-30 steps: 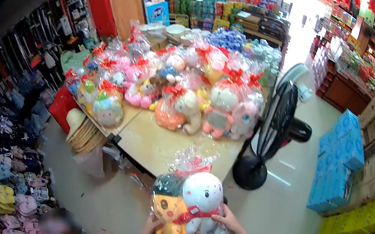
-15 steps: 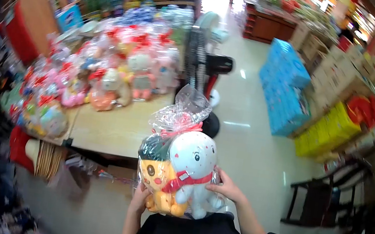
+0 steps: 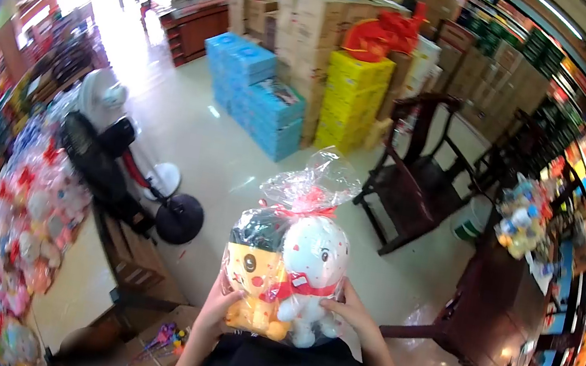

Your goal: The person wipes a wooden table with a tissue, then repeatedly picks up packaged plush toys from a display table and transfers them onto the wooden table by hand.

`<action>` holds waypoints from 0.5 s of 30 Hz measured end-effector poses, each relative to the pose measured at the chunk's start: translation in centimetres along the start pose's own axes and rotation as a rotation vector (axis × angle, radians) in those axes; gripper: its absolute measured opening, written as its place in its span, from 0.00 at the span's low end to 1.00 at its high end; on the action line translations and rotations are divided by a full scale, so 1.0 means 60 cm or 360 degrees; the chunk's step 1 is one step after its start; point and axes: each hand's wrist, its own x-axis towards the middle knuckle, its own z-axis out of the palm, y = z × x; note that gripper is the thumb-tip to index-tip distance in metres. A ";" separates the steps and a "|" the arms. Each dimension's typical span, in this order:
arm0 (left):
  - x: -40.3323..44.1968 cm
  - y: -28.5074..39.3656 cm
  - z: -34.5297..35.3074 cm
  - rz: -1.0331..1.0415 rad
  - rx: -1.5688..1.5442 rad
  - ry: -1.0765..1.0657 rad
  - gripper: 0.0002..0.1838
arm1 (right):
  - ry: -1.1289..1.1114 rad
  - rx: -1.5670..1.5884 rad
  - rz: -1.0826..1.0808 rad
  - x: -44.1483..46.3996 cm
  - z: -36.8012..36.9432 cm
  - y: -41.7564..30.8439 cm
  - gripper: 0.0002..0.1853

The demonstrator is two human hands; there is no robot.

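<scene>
A clear plastic bag [image 3: 317, 175] tied with red ribbon wraps two plush toys held upright before my chest. On its left is a yellow-orange toy [image 3: 256, 273] with a dark green top; on its right, a white toy [image 3: 315, 255] with a red scarf. My left hand [image 3: 223, 296] grips the bag's left side, thumb in front. My right hand [image 3: 350, 307] holds the right side, its thumb against the white toy. The fingers behind the bag are hidden.
At the left, a table [image 3: 74, 282] bears bagged toys, beside a black fan [image 3: 93, 159]. Ahead stand blue boxes [image 3: 273, 115] and yellow boxes [image 3: 352, 100]. A dark wooden chair [image 3: 420, 180] and a dark wooden table [image 3: 498, 315] are on the right.
The view has swung right, so the toy table and fan now lie at the left and the chair and dark table show at the right. Both hands still hold the bagged toys.
</scene>
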 end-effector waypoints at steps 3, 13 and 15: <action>0.045 -0.059 0.104 -0.0071 0.0074 -0.0100 0.41 | 0.0212 -0.0005 0.0031 -0.052 -0.116 0.019 0.45; 0.146 -0.169 0.335 -0.0431 0.0225 -0.0516 0.35 | 0.0922 0.0030 -0.0058 -0.230 -0.297 0.013 0.43; 0.161 -0.178 0.352 -0.0508 0.0291 -0.0617 0.35 | 0.1055 0.0310 0.0011 -0.249 -0.284 0.008 0.42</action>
